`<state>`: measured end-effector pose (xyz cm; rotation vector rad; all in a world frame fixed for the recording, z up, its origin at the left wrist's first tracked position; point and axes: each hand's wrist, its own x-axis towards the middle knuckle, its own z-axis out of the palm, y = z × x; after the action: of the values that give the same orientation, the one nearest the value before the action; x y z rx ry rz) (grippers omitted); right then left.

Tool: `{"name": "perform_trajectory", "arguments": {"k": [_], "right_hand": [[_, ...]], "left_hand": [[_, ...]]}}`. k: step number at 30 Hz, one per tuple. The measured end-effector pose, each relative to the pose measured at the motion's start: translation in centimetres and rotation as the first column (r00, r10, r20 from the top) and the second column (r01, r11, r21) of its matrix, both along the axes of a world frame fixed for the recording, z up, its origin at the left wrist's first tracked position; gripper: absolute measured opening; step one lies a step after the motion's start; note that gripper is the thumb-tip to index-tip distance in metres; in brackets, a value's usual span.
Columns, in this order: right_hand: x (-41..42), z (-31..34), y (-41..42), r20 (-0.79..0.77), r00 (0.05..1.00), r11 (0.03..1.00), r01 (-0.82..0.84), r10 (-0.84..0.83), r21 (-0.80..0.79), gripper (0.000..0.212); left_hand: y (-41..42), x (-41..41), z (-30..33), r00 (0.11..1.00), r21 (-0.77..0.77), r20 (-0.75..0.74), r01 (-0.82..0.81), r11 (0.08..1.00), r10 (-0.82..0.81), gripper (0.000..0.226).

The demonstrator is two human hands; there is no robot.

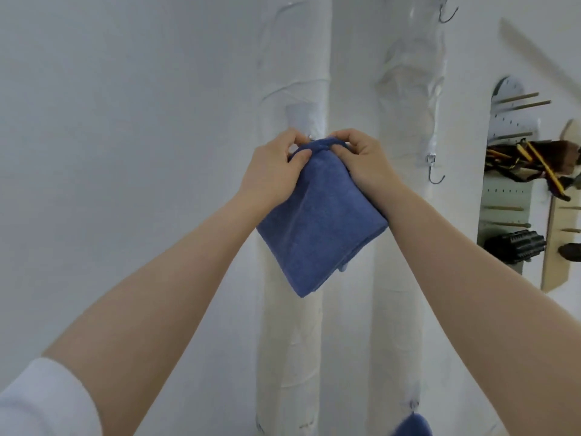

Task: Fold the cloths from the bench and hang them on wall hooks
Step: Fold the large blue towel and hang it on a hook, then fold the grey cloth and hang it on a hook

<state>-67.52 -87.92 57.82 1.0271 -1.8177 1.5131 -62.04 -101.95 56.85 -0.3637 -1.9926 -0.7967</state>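
Note:
A folded blue cloth [317, 228] hangs against the white wall, its top corner bunched up at a small wall hook [309, 137] that is mostly hidden behind my fingers. My left hand [273, 171] pinches the left side of that top corner with thumb and curled fingers. My right hand [364, 162] grips the right side of the same corner. The cloth's lower part hangs free between my forearms. Another blue cloth [412, 424] shows at the bottom edge, hanging below a lower hook.
Two white wrapped vertical columns [289, 341] run down the wall. A bare metal hook [435, 174] sits to the right, and another bare hook [446, 14] is at the top. At far right a pegboard [509, 127] with wooden pegs holds tools and cables.

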Motion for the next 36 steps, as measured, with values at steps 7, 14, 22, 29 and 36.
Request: {"name": "perform_trajectory", "arguments": {"k": [7,14,22,29,36], "right_hand": [[-2.3,-4.0,-1.0,0.213,0.977,0.995,-0.002,0.022,-0.095,0.021],[0.3,-8.9,-1.6,0.528,0.849,0.998,0.015,0.017,-0.055,0.047],[5.4,-17.8,-0.2,0.436,0.876,0.973,0.230,-0.207,0.000,0.026],[14.7,-28.6,4.5,0.597,0.742,0.952,0.249,-0.305,0.177,0.027],[24.9,-38.8,13.5,0.699,0.595,0.911,0.157,-0.395,0.381,0.014]], "left_hand": [[0.4,-1.8,-2.4,0.978,-0.085,-0.056,-0.204,0.975,0.200,0.009],[2.4,-0.7,-7.3,0.999,0.150,0.031,-0.048,0.988,0.044,0.019],[0.6,5.1,-16.1,0.998,-0.005,-0.023,-0.050,0.999,0.050,0.040],[3.4,11.8,-26.8,0.821,0.030,0.565,0.085,0.996,-0.087,0.038],[11.4,18.6,-36.4,0.455,0.004,0.879,0.293,0.956,-0.143,0.029]]}}
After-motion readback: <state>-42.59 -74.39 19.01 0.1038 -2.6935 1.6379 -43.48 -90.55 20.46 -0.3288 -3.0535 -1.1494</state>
